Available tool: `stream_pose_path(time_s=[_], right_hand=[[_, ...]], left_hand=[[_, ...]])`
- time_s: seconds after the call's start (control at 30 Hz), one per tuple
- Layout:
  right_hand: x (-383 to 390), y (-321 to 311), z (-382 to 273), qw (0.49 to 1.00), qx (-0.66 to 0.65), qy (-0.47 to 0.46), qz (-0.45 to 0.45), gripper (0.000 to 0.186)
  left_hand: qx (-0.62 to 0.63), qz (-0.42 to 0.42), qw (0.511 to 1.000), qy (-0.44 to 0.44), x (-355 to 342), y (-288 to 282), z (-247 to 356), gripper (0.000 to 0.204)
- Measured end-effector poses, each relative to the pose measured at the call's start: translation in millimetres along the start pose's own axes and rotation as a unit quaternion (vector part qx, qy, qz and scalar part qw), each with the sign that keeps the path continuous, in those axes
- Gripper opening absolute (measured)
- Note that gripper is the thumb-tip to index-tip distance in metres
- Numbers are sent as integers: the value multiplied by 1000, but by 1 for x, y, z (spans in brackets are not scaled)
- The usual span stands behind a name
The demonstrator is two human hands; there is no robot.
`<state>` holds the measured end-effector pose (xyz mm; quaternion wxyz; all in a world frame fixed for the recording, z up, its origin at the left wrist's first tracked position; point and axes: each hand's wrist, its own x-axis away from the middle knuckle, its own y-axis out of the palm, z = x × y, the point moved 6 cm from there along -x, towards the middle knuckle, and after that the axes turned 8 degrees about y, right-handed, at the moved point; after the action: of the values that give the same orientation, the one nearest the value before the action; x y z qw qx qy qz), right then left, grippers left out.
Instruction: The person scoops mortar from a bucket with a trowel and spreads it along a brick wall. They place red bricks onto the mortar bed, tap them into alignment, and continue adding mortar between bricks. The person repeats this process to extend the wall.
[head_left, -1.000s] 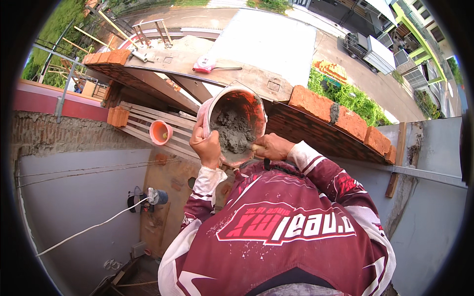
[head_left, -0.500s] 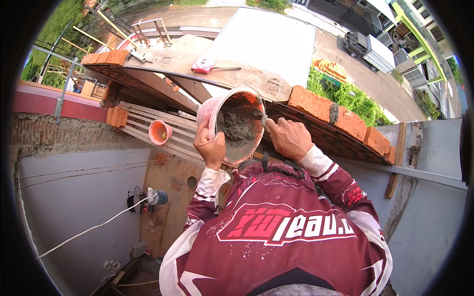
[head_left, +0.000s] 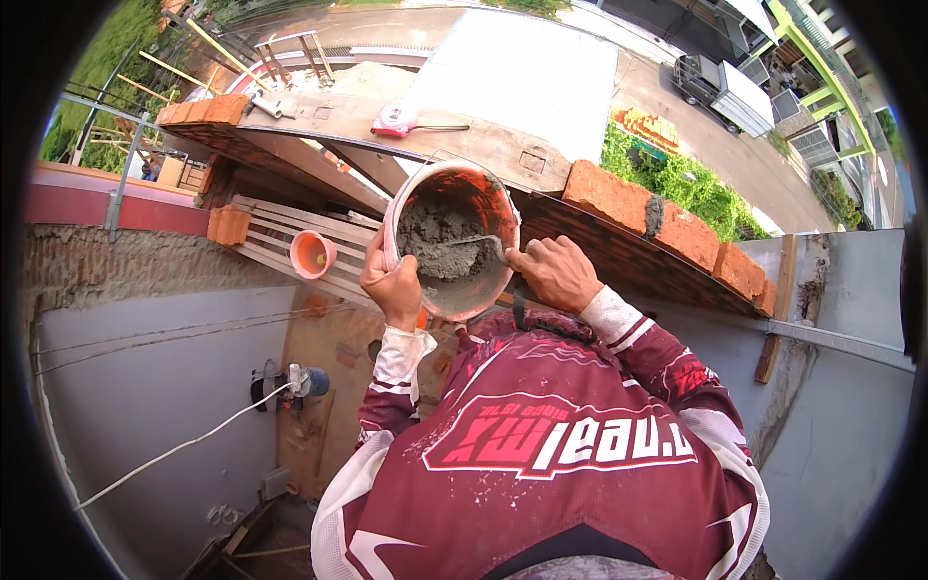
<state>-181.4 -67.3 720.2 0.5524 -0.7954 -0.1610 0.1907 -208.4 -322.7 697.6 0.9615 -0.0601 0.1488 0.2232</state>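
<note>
My left hand [head_left: 391,285] is closed on the left rim of a pinkish-orange bucket [head_left: 495,198], thumb over the edge. Wet grey mortar [head_left: 435,224] lies in the bucket, and its opening faces up toward me. My right hand [head_left: 556,275] is closed at the right rim around a trowel [head_left: 496,248]; most of the handle is hidden in the fist. The trowel's mortar-smeared blade reaches into the bucket and rests among the mortar.
Orange bricks [head_left: 688,240] line the ledge at right, with a mortar joint between two. A pink-and-white tape measure [head_left: 394,121] lies on a board [head_left: 503,155] beyond the bucket. On wooden slats [head_left: 275,227] at left stands a small orange pot [head_left: 312,254]. Below left is a deep drop.
The bucket has turned from a tilt to the right to face more upward, shifting slightly left. My right hand has brought the trowel from the right rim into the mortar.
</note>
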Motion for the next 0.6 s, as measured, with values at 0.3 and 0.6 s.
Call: stream_pose_path(time_s=[0.3, 0.6], right_hand=[[-11, 17, 20, 940, -67, 216, -255, 27], [15, 21, 10, 974, -189, 98, -80, 26]], left_hand=[[-57, -49, 992, 96, 5, 24, 24, 18], [14, -11, 1000, 11, 5, 5, -14, 12]])
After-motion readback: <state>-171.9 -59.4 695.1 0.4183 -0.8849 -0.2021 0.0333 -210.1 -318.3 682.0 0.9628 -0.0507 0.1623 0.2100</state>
